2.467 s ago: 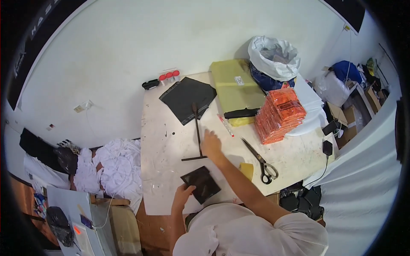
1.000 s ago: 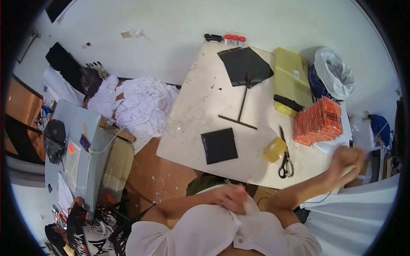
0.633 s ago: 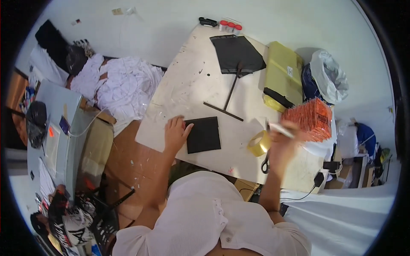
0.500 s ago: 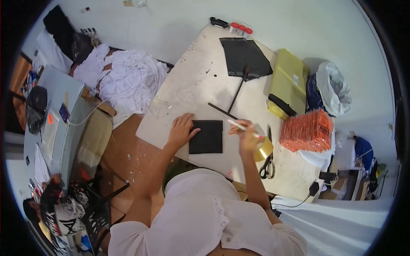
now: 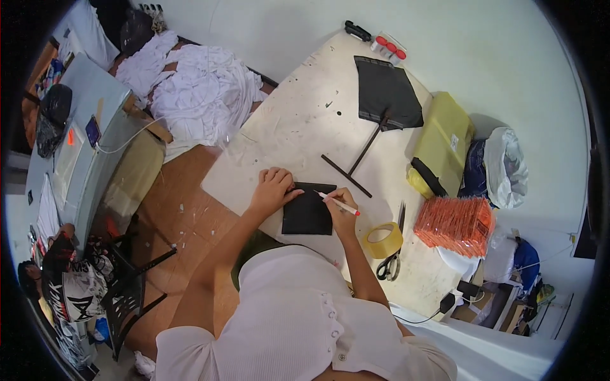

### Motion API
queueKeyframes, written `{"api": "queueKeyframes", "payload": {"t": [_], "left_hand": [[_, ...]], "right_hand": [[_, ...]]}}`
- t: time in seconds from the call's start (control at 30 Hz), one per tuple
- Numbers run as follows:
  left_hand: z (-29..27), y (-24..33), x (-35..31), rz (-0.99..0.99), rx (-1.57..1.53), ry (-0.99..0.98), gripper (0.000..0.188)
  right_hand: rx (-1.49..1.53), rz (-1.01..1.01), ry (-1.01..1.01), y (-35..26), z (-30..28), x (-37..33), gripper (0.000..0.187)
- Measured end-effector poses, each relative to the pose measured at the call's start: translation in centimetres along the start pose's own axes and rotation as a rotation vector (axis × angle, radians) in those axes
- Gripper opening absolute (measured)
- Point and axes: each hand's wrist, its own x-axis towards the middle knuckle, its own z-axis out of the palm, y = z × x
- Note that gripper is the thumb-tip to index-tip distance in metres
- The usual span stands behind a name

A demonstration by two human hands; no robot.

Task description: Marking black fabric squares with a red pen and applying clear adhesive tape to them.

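Observation:
A square black piece of cloth [image 5: 307, 219] lies on the pale table in front of me. My left hand [image 5: 276, 192] rests at its upper left side, fingers together on the table and thumb stretched over the cloth; it grips nothing. In my right hand [image 5: 344, 214] is a white pen [image 5: 339, 204] with a red end, pinched between the fingers. Its tip meets the cloth near the upper edge, or hovers just over it. Beyond the cloth lies a dark T-shaped tool [image 5: 351, 173].
Right of my right hand lie a roll of yellow tape [image 5: 383, 241] and black-handled scissors [image 5: 390, 267]. Farther right is an orange plastic-wrapped stack [image 5: 452, 226], with a yellow-green package [image 5: 443, 145] behind. Another black cloth [image 5: 386, 92] lies at the back. A seated person [image 5: 82, 279] is at left.
My right hand has come left and down with the pen, bringing its tip to the black cloth. My left hand stays on the cloth's left side. The whole view has shifted and turned slightly.

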Motion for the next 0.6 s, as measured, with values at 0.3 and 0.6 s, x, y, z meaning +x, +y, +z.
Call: {"api": "queueKeyframes", "payload": {"t": [0.3, 0.6], "left_hand": [[0.41, -0.43, -0.02, 0.015, 0.001, 0.022, 0.035], [0.41, -0.36, -0.2, 0.008, -0.012, 0.006, 0.035]], "right_hand": [[-0.251, -0.123, -0.011, -0.29, -0.31, -0.42, 0.007], [-0.201, -0.153, 0.032, 0.26, -0.04, -0.36, 0.009]]}}
